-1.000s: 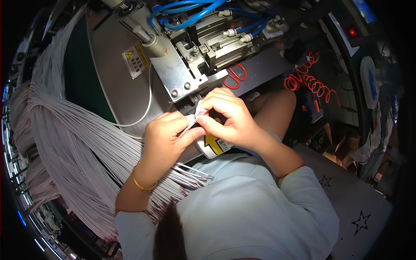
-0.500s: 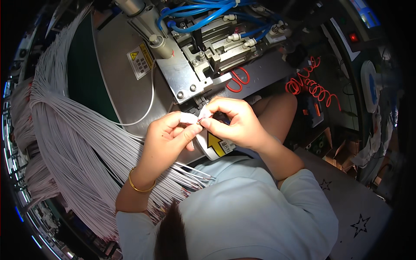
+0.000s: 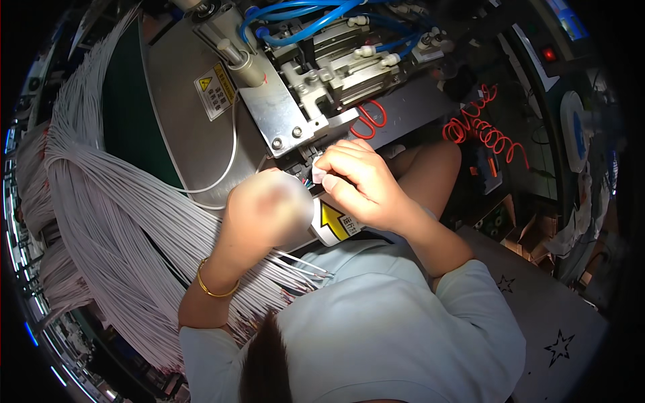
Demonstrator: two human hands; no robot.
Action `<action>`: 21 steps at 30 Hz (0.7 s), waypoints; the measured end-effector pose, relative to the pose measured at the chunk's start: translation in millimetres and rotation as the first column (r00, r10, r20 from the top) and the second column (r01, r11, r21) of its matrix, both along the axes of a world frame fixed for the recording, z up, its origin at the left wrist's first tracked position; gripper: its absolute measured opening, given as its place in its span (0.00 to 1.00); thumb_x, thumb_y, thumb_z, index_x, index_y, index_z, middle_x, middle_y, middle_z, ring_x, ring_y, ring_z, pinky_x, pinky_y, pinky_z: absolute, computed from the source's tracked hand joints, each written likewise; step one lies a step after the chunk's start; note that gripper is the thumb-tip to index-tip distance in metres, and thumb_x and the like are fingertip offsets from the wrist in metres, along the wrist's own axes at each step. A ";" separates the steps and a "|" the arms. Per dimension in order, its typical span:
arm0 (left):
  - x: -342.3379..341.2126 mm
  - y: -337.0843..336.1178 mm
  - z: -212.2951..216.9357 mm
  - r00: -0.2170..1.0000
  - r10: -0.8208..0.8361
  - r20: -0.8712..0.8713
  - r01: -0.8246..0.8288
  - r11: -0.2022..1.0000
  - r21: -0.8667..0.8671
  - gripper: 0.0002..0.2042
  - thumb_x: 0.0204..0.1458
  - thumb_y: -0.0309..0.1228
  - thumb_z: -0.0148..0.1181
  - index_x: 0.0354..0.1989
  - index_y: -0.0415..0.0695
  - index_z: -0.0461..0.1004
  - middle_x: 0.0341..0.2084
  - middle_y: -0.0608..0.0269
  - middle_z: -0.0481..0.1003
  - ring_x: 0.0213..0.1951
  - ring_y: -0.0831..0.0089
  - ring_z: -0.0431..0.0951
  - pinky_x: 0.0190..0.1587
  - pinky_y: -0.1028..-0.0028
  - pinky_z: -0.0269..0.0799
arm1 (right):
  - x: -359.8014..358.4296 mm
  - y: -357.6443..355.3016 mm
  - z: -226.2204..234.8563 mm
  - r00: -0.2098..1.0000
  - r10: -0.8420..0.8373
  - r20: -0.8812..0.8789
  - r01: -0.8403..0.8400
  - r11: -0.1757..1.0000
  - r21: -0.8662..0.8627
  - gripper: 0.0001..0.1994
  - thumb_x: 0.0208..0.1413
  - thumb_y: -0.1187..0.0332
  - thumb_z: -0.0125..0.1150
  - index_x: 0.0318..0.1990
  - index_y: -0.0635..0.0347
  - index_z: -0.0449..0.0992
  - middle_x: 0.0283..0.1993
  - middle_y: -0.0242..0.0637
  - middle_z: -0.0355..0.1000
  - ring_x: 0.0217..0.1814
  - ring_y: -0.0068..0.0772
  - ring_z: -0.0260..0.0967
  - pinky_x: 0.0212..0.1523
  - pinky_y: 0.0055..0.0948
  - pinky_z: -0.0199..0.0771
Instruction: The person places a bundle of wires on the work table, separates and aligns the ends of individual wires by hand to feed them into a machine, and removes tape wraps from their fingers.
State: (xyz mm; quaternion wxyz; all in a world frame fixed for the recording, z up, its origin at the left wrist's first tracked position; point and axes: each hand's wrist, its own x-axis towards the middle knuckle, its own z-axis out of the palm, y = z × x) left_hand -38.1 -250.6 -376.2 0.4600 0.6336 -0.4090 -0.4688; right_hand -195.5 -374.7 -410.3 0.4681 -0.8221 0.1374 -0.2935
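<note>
My left hand [image 3: 269, 208] is at the front of the metal press, its fingers smeared by blur. A white cable [image 3: 213, 207] runs into it from the left, and thin coloured wire ends [image 3: 307, 182] poke out by its fingertips, so it appears closed round the cable's end. Close by on the right, my right hand [image 3: 356, 180] is closed in a pinch, thumb against index finger, at the press's front. A pale pinkish wrap [image 3: 318, 170] shows at its index fingertip. Whatever lies between those fingertips is too small to make out.
A thick bundle of white cables [image 3: 134, 221] covers the left side. Above my hands stands the metal press [image 3: 275, 117] with blue air hoses [image 3: 309, 33]. A yellow arrow label [image 3: 334, 221] lies below my hands, and red coiled tubing [image 3: 480, 131] hangs at the right.
My hands have come slightly apart; coloured wire ends now show between them. My right hand has shifted up a little toward the press, and my left hand has become blurred.
</note>
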 end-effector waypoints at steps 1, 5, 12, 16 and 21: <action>-0.1 0.3 -0.5 1.000 -0.011 0.029 0.011 1.000 -0.011 0.02 0.53 0.23 0.61 0.32 0.38 0.76 0.24 0.70 0.67 0.20 0.86 0.60 0.23 0.82 0.55 | 0.5 -0.1 0.4 1.000 -0.004 0.016 0.004 0.999 0.033 0.04 0.53 0.72 0.57 0.32 0.63 0.72 0.27 0.36 0.69 0.27 0.36 0.65 0.36 0.32 0.60; -3.8 -4.2 9.5 0.980 -0.053 0.192 0.055 0.998 -0.006 0.03 0.54 0.23 0.60 0.32 0.37 0.74 0.23 0.75 0.69 0.26 0.89 0.62 0.28 0.85 0.57 | 3.3 3.4 0.2 0.997 0.072 -0.003 -0.072 0.997 -0.015 0.06 0.58 0.70 0.54 0.35 0.64 0.71 0.30 0.39 0.69 0.30 0.38 0.65 0.37 0.32 0.61; -0.2 -2.6 1.8 0.887 -0.034 0.461 -0.029 0.991 0.130 0.04 0.52 0.25 0.62 0.31 0.38 0.74 0.20 0.67 0.71 0.20 0.80 0.67 0.22 0.77 0.60 | -4.6 -0.9 -29.5 0.980 -0.161 -0.119 0.182 0.964 0.193 0.09 0.62 0.68 0.52 0.32 0.63 0.69 0.26 0.39 0.66 0.29 0.39 0.64 0.36 0.33 0.63; -4.2 0.0 -2.5 0.760 -0.020 0.649 -0.027 0.998 0.062 0.04 0.51 0.26 0.62 0.31 0.40 0.73 0.21 0.60 0.72 0.19 0.67 0.72 0.21 0.69 0.64 | 0.2 -5.5 -33.8 0.977 -0.150 -0.155 0.164 0.983 0.081 0.09 0.62 0.68 0.52 0.32 0.64 0.68 0.25 0.39 0.65 0.28 0.37 0.63 0.34 0.31 0.63; -12.3 0.6 -2.7 0.525 -0.055 0.849 0.009 0.998 0.059 0.06 0.52 0.29 0.61 0.31 0.42 0.72 0.24 0.60 0.69 0.21 0.59 0.73 0.22 0.65 0.67 | 1.3 -6.2 -38.7 0.981 -0.111 -0.158 0.149 0.957 0.250 0.10 0.63 0.68 0.52 0.32 0.64 0.68 0.25 0.39 0.64 0.27 0.33 0.62 0.31 0.29 0.63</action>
